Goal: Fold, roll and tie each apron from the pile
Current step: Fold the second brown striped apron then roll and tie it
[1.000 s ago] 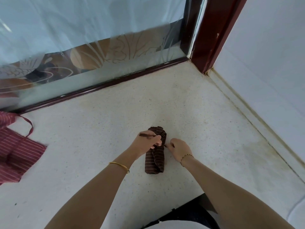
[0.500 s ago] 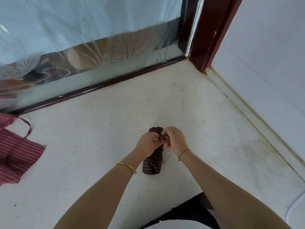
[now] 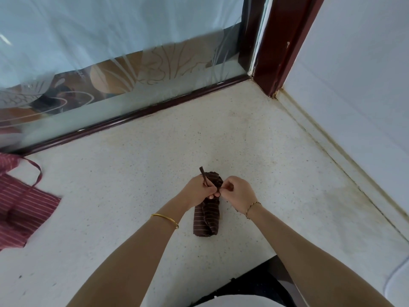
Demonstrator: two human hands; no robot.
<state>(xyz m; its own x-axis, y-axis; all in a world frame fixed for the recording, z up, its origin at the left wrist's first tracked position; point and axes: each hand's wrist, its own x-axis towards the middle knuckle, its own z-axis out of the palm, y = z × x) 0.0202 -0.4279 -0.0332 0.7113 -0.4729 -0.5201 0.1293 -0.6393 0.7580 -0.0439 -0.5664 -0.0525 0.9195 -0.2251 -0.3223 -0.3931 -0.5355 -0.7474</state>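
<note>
A dark brown striped apron, rolled into a short bundle (image 3: 207,218), lies on the speckled counter (image 3: 124,191), running away from me. My left hand (image 3: 197,190) pinches one apron tie, whose free end (image 3: 203,173) sticks up past the fingers. My right hand (image 3: 238,193) pinches the other tie end just above the roll. Both hands meet over the far half of the bundle and hide the knot area.
A red striped apron (image 3: 20,209) with a looped strap lies spread at the left edge. A frosted glass panel with a dark wooden frame (image 3: 137,114) closes the back. A white wall (image 3: 354,85) runs along the right, and the counter's front edge is near my body.
My hands came together over the roll, then drew slightly apart. The tie end now sticks up from my left hand. The bundle has shifted little.
</note>
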